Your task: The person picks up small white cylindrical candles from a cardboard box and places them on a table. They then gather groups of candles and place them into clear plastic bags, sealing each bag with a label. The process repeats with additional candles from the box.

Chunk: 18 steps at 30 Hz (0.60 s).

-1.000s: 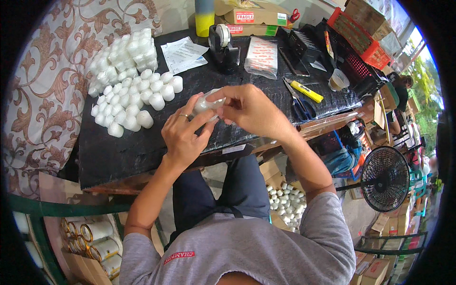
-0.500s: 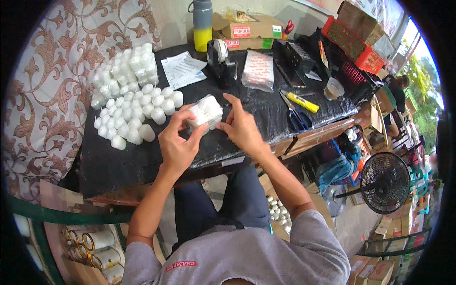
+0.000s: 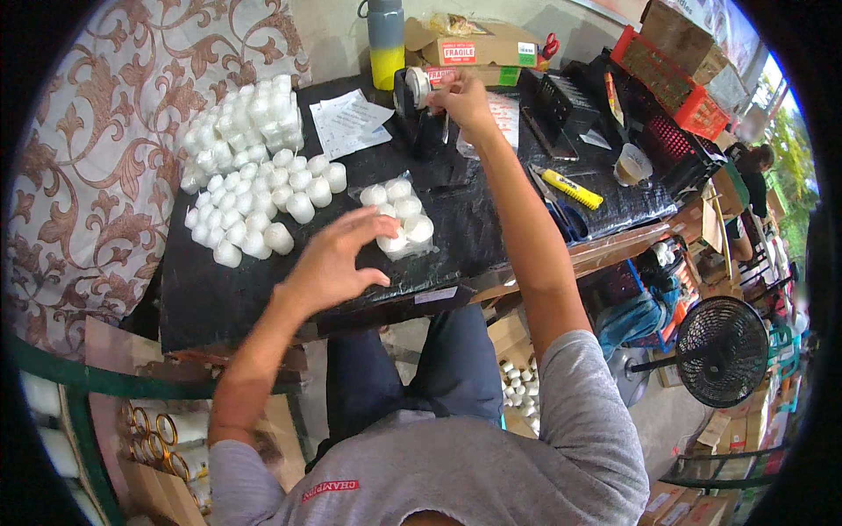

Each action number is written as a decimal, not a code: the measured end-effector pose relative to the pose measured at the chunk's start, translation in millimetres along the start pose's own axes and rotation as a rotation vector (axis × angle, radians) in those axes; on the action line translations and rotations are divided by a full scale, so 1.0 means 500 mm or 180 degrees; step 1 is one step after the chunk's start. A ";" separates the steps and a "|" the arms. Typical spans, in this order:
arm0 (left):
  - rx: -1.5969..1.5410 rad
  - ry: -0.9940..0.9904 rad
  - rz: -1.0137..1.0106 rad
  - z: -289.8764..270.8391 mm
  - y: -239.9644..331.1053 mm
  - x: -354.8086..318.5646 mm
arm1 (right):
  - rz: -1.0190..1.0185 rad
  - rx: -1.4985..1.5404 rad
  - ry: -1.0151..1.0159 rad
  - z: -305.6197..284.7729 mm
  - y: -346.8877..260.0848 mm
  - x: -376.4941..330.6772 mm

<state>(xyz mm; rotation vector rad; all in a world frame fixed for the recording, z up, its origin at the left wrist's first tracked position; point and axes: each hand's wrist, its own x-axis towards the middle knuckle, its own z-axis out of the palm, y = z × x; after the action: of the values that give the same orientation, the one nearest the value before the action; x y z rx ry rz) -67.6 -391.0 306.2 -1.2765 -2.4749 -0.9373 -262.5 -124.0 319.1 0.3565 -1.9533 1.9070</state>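
Observation:
A clear plastic pack of short white candles lies on the black-covered table in front of me, its round candle faces upward. My left hand is open beside it, thumb spread away and fingertips over the pack's near-left candles. Farther off, my right hand reaches to the black tape dispenser. Its fingers are pinched together right beside the tape roll; whatever is between them is too small to make out. Loose white candles stand grouped at the left, with wrapped candle packs stacked behind.
Papers, a grey-yellow bottle and cardboard boxes stand at the back. To the right lie a yellow cutter, blue-handled scissors, a phone and a red crate. A black fan stands beyond the table.
Both hands have let go of the candle pack, which now lies on the table. The right hand has moved away to the tape dispenser, while the left has opened beside the pack.

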 end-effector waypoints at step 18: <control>0.1776 -0.2913 0.0250 0.004 -0.100 0.574 | -0.0167 -0.1509 -0.0109 -0.089 -0.025 -0.246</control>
<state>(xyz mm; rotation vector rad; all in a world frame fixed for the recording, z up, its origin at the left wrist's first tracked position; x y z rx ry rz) -280.6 -221.9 409.9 -1.7915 -2.9011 0.4958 -142.7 -90.9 276.0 0.2975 -2.3080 1.3520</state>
